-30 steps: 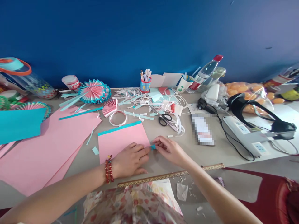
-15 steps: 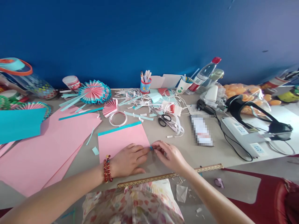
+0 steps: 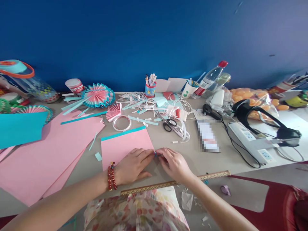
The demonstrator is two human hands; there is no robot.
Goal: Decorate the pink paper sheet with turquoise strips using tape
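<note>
Pink sheet (image 3: 126, 144) near the front edge of the surface (image 3: 186, 148), left hand (image 3: 134, 164) laid flat over the sheet, grip unclosed, right hand (image 3: 173, 163) just beside, grip pinched on a small blue piece (image 3: 155, 153)

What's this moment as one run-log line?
Left hand: palm down on pink sheet | Right hand: fingers pinched at small blue bit, sheet's right edge | Paper fan: on table beyond sheet
</note>
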